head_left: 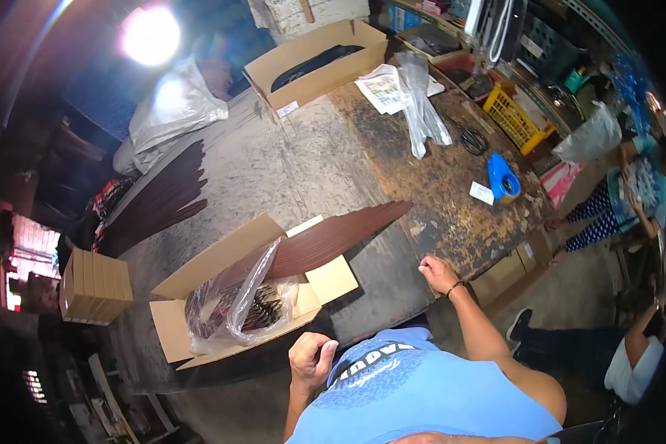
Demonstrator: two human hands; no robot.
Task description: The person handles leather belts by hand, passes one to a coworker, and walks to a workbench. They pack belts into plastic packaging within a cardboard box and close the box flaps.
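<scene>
1. We're seeing a stack of small cartons sitting left, and a second strip fan lying on the worktable behind it.
2. The open carton is standing near the table's front edge, flaps splaying; a clear plastic liner is bunching inside.
3. The reddish-brown strip bundle is lying across the carton, its tip reaching past the right flap. Our risk call: loose liner could be snagging strips under a sideways pull; the unsupported tip could be fanning out or bending.
4. Our left hand is curling just beside the carton's front right, below the bundle, not touching it. Nothing showing inside; we can't tell how tightly it's closing.
5. Our right hand is also curling, near the table edge, right of the tip and apart; finger closure isn't showing clearly.
6. A blue tape dispenser is resting farther right.
</scene>
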